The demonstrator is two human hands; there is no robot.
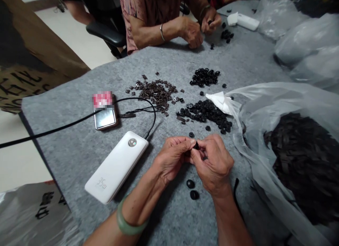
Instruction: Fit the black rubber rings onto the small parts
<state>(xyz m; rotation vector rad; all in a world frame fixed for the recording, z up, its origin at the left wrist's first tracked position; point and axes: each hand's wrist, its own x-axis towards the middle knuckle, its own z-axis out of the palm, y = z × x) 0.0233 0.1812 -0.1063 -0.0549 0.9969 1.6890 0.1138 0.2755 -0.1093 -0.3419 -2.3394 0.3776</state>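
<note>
Both of my hands meet over the grey cloth. Between the fingertips of my left hand (172,156) and my right hand (213,161) is a small black round part (196,145), mostly covered by fingers. Each hand is closed in a pinch on it. Two black round caps (192,189) lie on the cloth just below my hands. Beyond my fingers spreads a pile of black round parts (212,113), with a loose one (191,134) nearest my left hand. Farther left is a heap of small dark brown rectangular pieces (156,92). Another group of black ring-like parts (205,77) sits behind.
A white power bank (116,168) and a small device with a screen (105,117) lie left, joined by black cables. At right, a clear plastic bag (254,133) holds dark strips (304,161). Across the table, a person's hands (196,30) handle small black parts.
</note>
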